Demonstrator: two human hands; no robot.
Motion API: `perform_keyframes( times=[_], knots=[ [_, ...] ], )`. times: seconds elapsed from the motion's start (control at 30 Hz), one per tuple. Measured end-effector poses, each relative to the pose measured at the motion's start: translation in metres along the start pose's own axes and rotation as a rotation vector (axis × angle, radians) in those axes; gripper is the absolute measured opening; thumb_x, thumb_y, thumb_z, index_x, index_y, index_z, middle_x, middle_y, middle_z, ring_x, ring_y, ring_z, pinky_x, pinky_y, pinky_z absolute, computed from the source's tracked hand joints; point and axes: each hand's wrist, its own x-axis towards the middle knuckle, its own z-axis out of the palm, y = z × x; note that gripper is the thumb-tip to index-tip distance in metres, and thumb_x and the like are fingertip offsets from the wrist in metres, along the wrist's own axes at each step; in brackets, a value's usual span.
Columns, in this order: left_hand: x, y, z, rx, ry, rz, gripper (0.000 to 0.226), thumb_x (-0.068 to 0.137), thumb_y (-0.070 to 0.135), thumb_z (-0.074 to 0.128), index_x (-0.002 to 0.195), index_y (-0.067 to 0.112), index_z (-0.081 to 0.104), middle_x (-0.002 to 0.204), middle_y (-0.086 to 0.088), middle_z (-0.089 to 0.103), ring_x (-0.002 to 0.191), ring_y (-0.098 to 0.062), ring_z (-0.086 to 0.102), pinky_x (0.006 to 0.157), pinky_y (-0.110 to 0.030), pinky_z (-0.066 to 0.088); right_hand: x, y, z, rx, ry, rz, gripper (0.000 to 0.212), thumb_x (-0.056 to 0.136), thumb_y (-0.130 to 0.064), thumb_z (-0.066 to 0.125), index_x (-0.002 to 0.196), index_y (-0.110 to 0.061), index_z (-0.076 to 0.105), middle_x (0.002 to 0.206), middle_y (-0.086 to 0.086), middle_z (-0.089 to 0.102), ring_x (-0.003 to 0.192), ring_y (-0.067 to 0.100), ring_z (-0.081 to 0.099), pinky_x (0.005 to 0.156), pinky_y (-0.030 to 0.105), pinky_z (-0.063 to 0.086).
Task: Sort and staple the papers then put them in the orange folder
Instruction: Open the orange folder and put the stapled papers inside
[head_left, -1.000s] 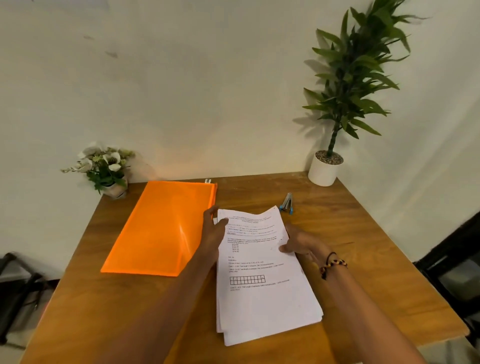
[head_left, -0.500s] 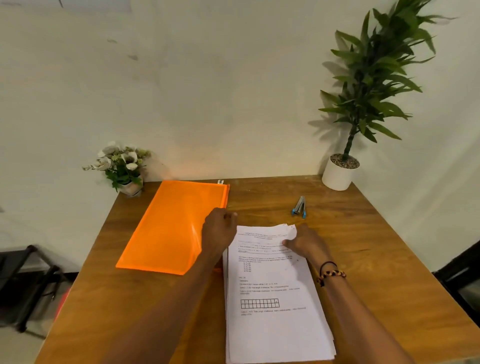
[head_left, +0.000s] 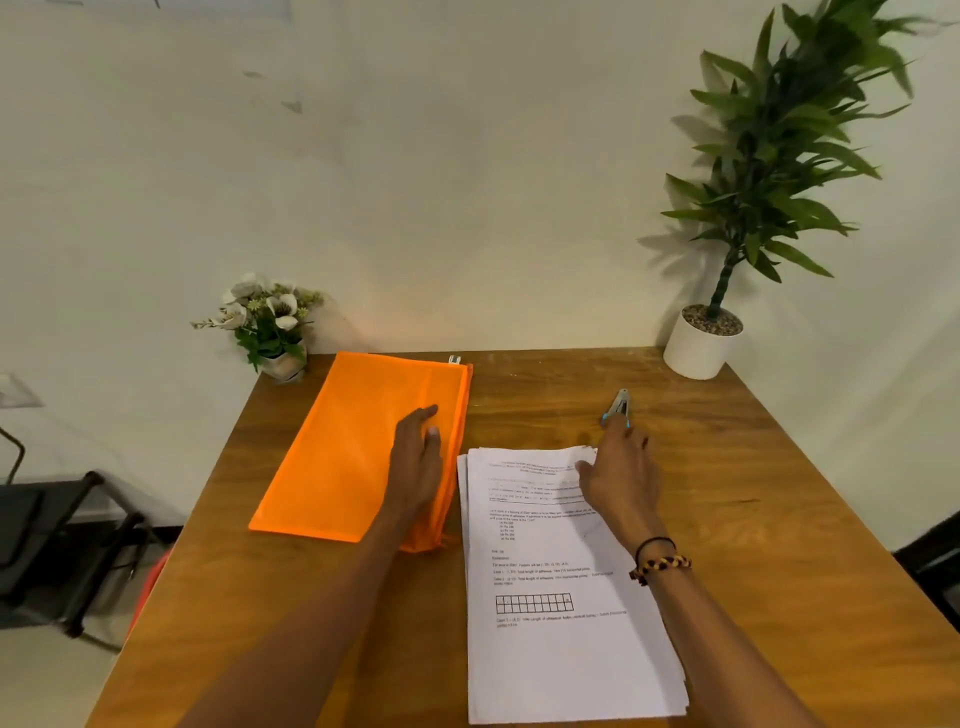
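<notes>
Papers (head_left: 566, 613) stacked near table (head_left: 779, 519) front, long axis running toward wall. Orange folder (head_left: 353, 452) just left, long axis likewise, leaning slightly right. Left hand (head_left: 418, 457) flat on folder, fingers straight. Right hand (head_left: 621, 467) fingers extended, reaching stapler (head_left: 617, 406); contact unclear.

The right hand (head_left: 621, 470) hides the stapler's (head_left: 617, 404) near end.

Bare wood runs open between my right hand (head_left: 618, 467) and the stapler (head_left: 617, 406) just beyond it. My left hand (head_left: 418, 452) lies flat on the orange folder (head_left: 343, 457), which fills the table's (head_left: 779, 493) left half. The papers (head_left: 561, 597) cover the near centre. A potted plant (head_left: 701, 343) blocks the far right corner, flowers (head_left: 267, 322) the far left.
</notes>
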Motion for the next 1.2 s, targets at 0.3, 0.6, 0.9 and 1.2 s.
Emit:
perform_keyframes(
  times=[0.3, 0.6, 0.9, 1.2],
  knots=[
    [-0.024, -0.028, -0.027, 0.477, -0.169, 0.15, 0.06, 0.103, 0.049, 0.02, 0.154, 0.022, 0.036, 0.166, -0.007, 0.025, 0.155, -0.025, 0.018, 0.124, -0.048, 0.023, -0.059, -0.096, 0.027, 0.135, -0.465, -0.821, 0.017, 0.089, -0.038, 0.069, 0.09, -0.024, 0.06, 0.097, -0.004, 0.061, 0.094, 0.015, 0.049, 0.079, 0.037, 0.046],
    [-0.05, -0.027, -0.042, 0.641, -0.03, 0.098, 0.051, 0.102, 0.042, 0.052, 0.147, 0.022, 0.043, 0.16, -0.012, 0.036, 0.146, -0.031, 0.038, 0.113, -0.047, 0.037, -0.076, -0.102, 0.04, 0.185, -0.585, -0.852, 0.045, 0.087, -0.027, 0.071, 0.123, -0.028, 0.045, 0.096, 0.0, 0.062, 0.082, 0.017, 0.061, 0.069, 0.035, 0.054],
    [-0.06, -0.034, -0.043, 0.772, -0.217, 0.085, 0.093, 0.085, 0.067, -0.021, 0.162, 0.024, 0.012, 0.17, -0.006, 0.006, 0.157, -0.025, 0.003, 0.126, -0.045, 0.006, -0.073, -0.113, 0.039, 0.182, -0.596, -0.761, 0.009, 0.083, -0.019, 0.077, 0.083, -0.023, 0.069, 0.089, -0.001, 0.069, 0.081, 0.016, 0.063, 0.075, 0.039, 0.055],
    [-0.062, -0.039, -0.041, 0.794, -0.208, 0.111, 0.085, 0.093, 0.064, -0.017, 0.162, 0.024, 0.013, 0.169, -0.008, 0.011, 0.157, -0.026, 0.007, 0.126, -0.048, 0.01, -0.066, -0.118, 0.038, -0.255, -0.238, -0.86, 0.012, 0.095, -0.019, 0.06, 0.104, -0.024, 0.065, 0.104, 0.006, 0.066, 0.112, 0.033, 0.051, 0.089, 0.045, 0.038]
  ],
)
